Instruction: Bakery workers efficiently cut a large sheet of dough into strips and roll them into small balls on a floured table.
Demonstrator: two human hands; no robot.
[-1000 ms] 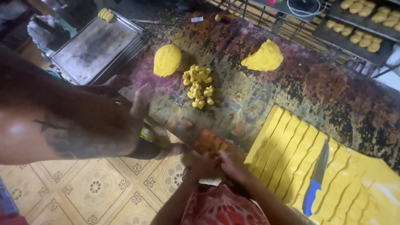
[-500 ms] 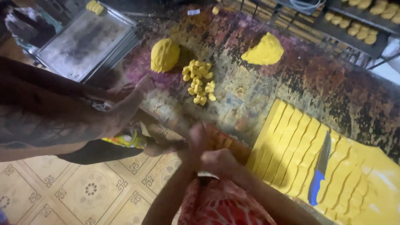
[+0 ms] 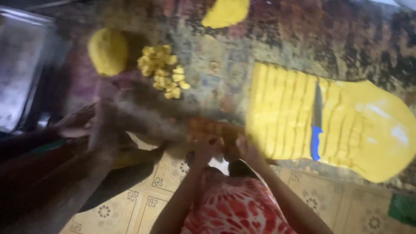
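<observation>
The scene is taken with the scored yellow dough sheet as the landmark, laid flat on the dark mottled table and cut into long parallel strips. A blue-handled knife is seen lying on the sheet, its blade pointing away from the table's near edge. Just beside the sheet's near left corner, at the table edge, the left hand and the right hand are held close together, fingers curled down onto a small orange-yellow lump of dough; the picture is too blurred to tell whether the lump is pinched or only pressed. Left of the sheet and farther from the edge, a heap of small cut dough pieces is seen on the table, with a rounded dough ball just beyond it. Another dough lump lies past the sheet's far left corner. A metal baking tray stands far to the left, its contents not made out. Another person's arm reaches across, blurred.
</observation>
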